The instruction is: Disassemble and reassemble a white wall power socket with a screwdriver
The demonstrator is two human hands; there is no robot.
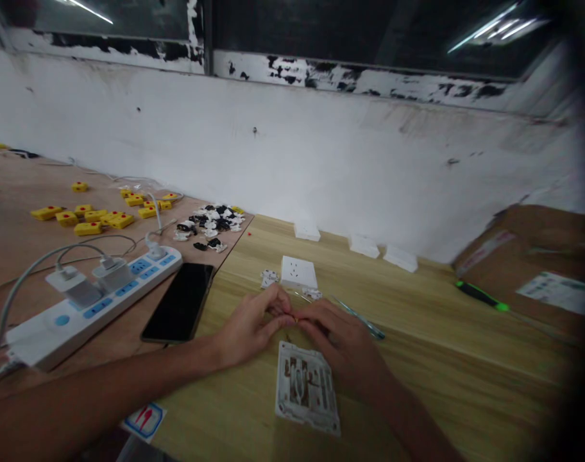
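Note:
My left hand and my right hand meet over the wooden table, their fingertips pinched together. Between them shows a tiny brass-coloured piece, too small to name further. Just below lies an open white socket housing, its inner side up, with brownish metal strips inside. Beyond my fingers sits a white wall socket, front face up. Small white plastic parts are beside it, and another white part lies at its near edge. A slim screwdriver with a translucent teal handle rests behind my right hand.
On the left are a power strip with chargers, a black phone, yellow blocks and a pile of black and white parts. White socket pieces line the wall. At right, a green-black screwdriver leans by a cardboard box.

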